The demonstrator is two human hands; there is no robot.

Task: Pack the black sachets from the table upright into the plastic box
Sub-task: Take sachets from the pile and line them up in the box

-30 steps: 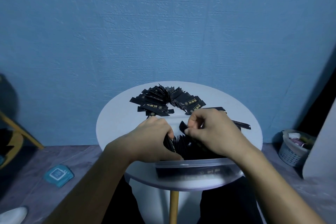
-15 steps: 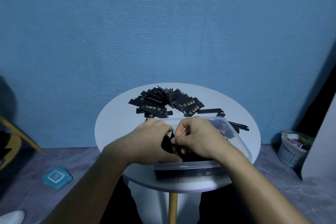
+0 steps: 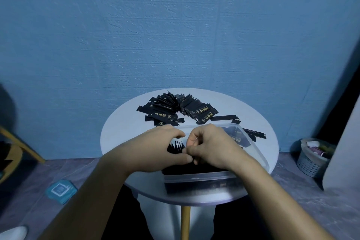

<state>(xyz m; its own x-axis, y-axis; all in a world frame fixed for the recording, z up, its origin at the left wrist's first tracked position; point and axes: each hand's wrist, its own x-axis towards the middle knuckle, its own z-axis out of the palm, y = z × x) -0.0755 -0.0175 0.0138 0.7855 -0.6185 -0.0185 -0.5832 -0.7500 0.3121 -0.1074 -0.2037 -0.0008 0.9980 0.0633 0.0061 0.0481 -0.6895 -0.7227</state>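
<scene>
Sachets | black, slim, jagged tops | upright row in plastic box

Round white table: black sachets fanned far side (few strays right), plastic box near edge.

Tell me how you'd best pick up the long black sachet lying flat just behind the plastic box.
Probably its right end, pinched from above and from the right. The long sachet lies flat on the table, running left to right; that end is free, while its left end nears the fanned pile and the plastic box rim crowds its near side.
</scene>
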